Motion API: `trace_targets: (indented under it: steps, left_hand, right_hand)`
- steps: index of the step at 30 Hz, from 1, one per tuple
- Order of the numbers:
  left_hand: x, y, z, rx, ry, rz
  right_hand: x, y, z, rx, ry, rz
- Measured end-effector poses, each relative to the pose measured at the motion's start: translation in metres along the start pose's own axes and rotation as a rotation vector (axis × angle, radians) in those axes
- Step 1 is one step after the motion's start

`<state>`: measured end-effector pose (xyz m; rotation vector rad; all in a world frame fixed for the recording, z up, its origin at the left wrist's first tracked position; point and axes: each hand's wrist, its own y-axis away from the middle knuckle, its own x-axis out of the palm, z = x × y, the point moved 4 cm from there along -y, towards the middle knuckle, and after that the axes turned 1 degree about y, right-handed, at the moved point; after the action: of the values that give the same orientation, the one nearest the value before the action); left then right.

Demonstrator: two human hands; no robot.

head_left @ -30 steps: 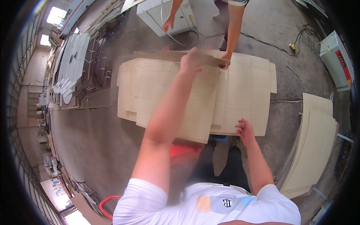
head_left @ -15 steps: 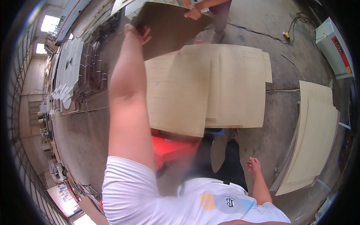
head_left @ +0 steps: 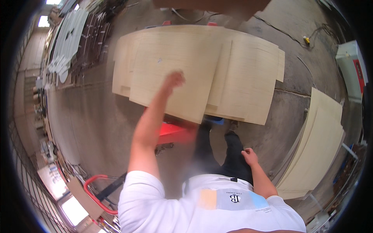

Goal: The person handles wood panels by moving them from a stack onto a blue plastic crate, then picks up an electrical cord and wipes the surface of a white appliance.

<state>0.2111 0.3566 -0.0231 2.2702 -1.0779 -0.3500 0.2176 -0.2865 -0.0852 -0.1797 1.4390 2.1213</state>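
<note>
My left hand (head_left: 175,79) hovers over a stack of pale plywood sheets (head_left: 175,50). It is smeared by motion, so its fingers do not show clearly; no sheet is seen in it. My right hand (head_left: 250,156) hangs by my right thigh, its fingers loosely curled with nothing visible in them. At the upper edge, apart from both hands, part of a brown sheet (head_left: 217,7) shows; whoever holds it is out of view. The pale sheets lie overlapped and staggered, their near edges toward my legs.
Beneath the stack is something red (head_left: 175,134). More pale sheets (head_left: 314,147) lean at the right. A red-handled cart (head_left: 90,182) stands at the lower left. A cable (head_left: 279,33) crosses the floor toward a white and red cabinet (head_left: 351,72). Stacked panels (head_left: 70,39) lie at the left.
My left hand has come off the brown sheet and drawn back over the plywood. The sheet has moved away to the upper edge. My right hand has shifted in to my thigh.
</note>
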Motion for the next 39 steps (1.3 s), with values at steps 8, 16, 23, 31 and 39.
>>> trace_targets:
  steps: [8, 16, 23, 31, 39]
  left_hand:
    - [0.031, 0.122, 0.385, -0.620, 0.235, -0.153]
    - [0.033, 0.078, 0.521, -0.708, 0.353, -0.587]
    - [0.034, 0.002, 0.556, -0.654, 0.749, -0.604]
    - [0.020, 0.086, 0.490, -0.394, 0.169, -0.608]
    - [0.096, 0.238, 0.295, -0.444, 0.221, -0.419]
  right_hand:
    - [0.037, -0.003, 0.012, -0.120, 0.583, 0.247]
    - [0.066, -0.047, 0.053, -0.131, 0.787, 0.199]
    - [0.061, -0.076, 0.086, -0.219, 0.775, 0.041]
    - [0.093, -0.079, 0.081, -0.126, 0.553, 0.103]
    - [0.135, -0.044, 0.176, 0.170, -0.411, 0.266]
